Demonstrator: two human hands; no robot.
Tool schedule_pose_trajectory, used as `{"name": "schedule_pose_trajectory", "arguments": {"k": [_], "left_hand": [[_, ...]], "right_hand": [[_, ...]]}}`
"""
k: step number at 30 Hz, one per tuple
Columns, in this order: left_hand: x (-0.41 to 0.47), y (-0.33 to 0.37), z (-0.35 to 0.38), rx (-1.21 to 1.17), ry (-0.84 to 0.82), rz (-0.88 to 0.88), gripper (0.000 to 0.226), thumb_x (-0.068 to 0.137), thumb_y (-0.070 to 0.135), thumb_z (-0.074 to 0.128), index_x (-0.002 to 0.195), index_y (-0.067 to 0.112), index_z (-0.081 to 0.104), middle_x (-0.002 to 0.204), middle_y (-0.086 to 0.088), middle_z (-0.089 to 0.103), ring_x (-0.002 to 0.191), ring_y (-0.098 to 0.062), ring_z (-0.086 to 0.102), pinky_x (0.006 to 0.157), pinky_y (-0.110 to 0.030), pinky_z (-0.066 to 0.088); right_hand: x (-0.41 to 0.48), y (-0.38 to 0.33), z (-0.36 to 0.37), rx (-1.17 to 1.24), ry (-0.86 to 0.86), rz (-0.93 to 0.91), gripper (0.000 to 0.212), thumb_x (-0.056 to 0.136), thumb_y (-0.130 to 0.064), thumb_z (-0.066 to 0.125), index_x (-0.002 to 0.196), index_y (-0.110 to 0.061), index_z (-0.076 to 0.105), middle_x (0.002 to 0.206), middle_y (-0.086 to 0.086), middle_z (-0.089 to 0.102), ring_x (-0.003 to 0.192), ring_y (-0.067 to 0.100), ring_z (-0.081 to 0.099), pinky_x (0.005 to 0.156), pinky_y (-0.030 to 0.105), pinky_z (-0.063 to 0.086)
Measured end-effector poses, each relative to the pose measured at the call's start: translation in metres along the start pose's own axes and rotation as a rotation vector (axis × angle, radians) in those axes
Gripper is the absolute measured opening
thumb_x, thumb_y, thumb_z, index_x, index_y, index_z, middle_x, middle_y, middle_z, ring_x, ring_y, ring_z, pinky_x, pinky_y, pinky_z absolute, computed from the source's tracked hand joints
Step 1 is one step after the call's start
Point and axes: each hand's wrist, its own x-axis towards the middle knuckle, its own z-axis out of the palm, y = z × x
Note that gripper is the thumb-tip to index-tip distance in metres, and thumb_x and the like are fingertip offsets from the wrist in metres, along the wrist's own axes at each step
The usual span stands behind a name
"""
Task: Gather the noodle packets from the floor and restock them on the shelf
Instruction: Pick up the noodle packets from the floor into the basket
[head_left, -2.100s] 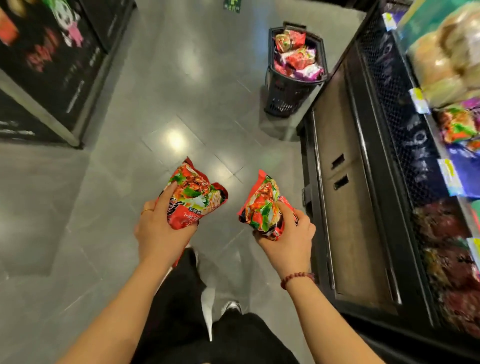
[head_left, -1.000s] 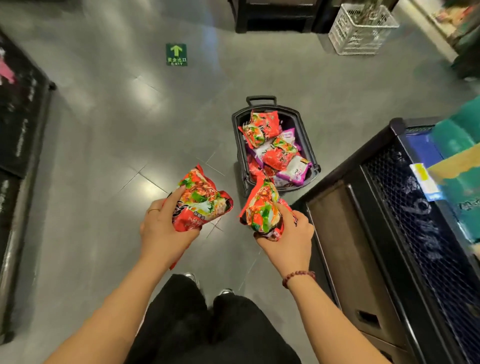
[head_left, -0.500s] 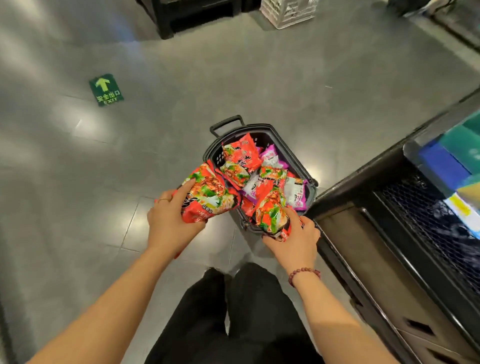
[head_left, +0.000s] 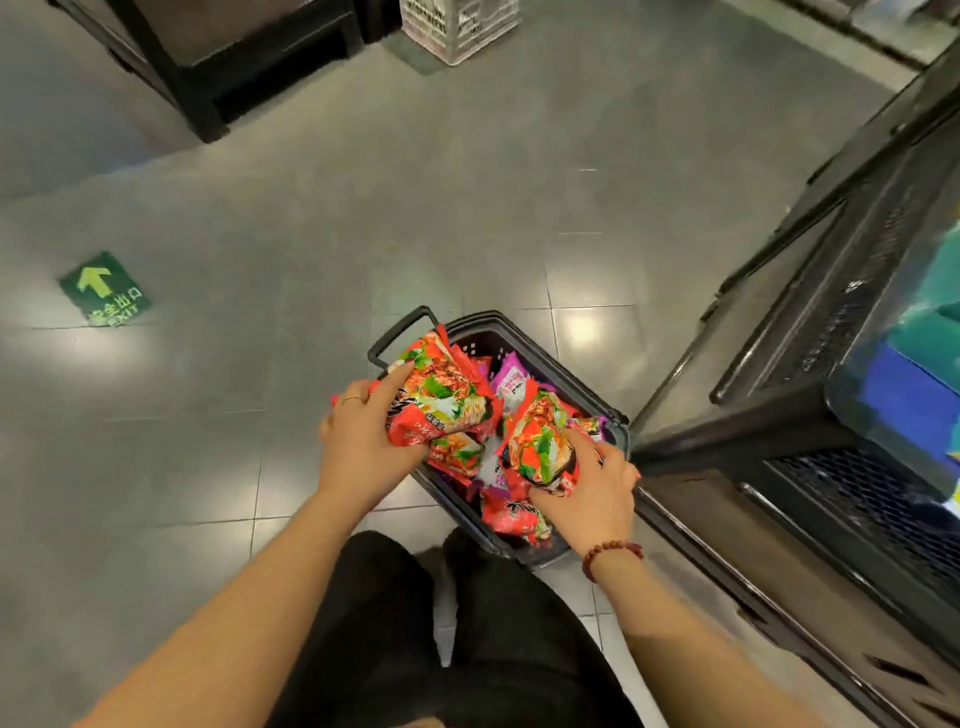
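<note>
The red noodle packet (head_left: 441, 400) in the left hand (head_left: 363, 441) hangs over the near-left corner of the black shopping basket (head_left: 485, 340). Its long axis runs away from the person and its printed face is up. The thumb lies across that face, and the fingers are curled round the packet from below and mostly hidden. A second red packet (head_left: 537, 449) sits just to its right and lower, among the loose packets (head_left: 511, 376) heaped in the basket. The right hand (head_left: 592, 486) clamps it from its right side, with fingers bent over the crumpled film.

Both packets are therefore in hand and above the basket, which stands on the grey tile floor (head_left: 467, 208). No packet lies loose on the floor in view. The relation that matters is sideways. The black shelf unit (head_left: 857, 312) rises to the right of the basket and close beside it, so the right hand and its packet are the nearer pair. The left packet would have to cross over the basket to reach the shelf.

Whether the hands are lifting these packets out or setting them in cannot be read from this view. Restocking looks barely begun, since the basket is still full.
</note>
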Motion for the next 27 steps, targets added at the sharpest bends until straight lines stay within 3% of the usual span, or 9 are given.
{"name": "schedule_pose_trajectory", "arguments": {"k": [5,14,17,21,27], "left_hand": [[0.071,-0.015,-0.021,0.041,-0.097,0.108,0.092,0.054,0.045,0.066,0.141,0.045,0.037,0.122,-0.004,0.051,0.116,-0.026,0.049,0.100,-0.047,0.038],[0.212,-0.042,-0.069,0.227,-0.372,0.488,0.092,0.058,0.049,0.070,0.143,0.041,0.036,0.129,-0.009,0.051,0.121,-0.031,0.046,0.101,-0.047,0.037],[0.239,-0.035,-0.080,0.231,-0.443,0.568,0.091,0.056,0.049,0.061,0.143,0.040,0.037,0.128,-0.009,0.050,0.120,-0.030,0.046,0.100,-0.045,0.037],[0.261,-0.020,-0.059,0.317,-0.556,0.680,0.091,0.056,0.049,0.060,0.143,0.040,0.036,0.127,-0.011,0.050,0.119,-0.032,0.046,0.102,-0.048,0.036],[0.269,-0.001,0.017,0.490,-0.667,0.791,0.092,0.064,0.041,0.075,0.144,0.044,0.030,0.131,-0.010,0.046,0.126,-0.029,0.039,0.109,-0.050,0.026]], "right_hand": [[0.018,-0.026,0.023,0.023,0.047,0.110,0.086,0.064,-0.052,0.078,0.140,-0.038,0.040,0.135,0.006,0.039,0.123,0.028,0.030,0.097,0.040,0.042],[0.014,-0.112,0.072,0.152,0.189,0.573,0.088,0.063,-0.050,0.080,0.141,-0.037,0.041,0.137,0.009,0.038,0.125,0.033,0.032,0.101,0.040,0.038],[-0.002,-0.140,0.087,0.221,0.230,0.709,0.088,0.064,-0.052,0.079,0.141,-0.036,0.040,0.138,0.010,0.037,0.127,0.033,0.030,0.103,0.042,0.036],[-0.020,-0.158,0.096,0.317,0.305,0.843,0.085,0.067,-0.047,0.077,0.142,-0.037,0.037,0.138,0.009,0.036,0.129,0.032,0.027,0.103,0.045,0.039],[-0.010,-0.147,0.130,0.350,0.348,1.010,0.083,0.068,-0.049,0.076,0.141,-0.036,0.040,0.135,0.011,0.040,0.125,0.034,0.033,0.101,0.040,0.034]]}}
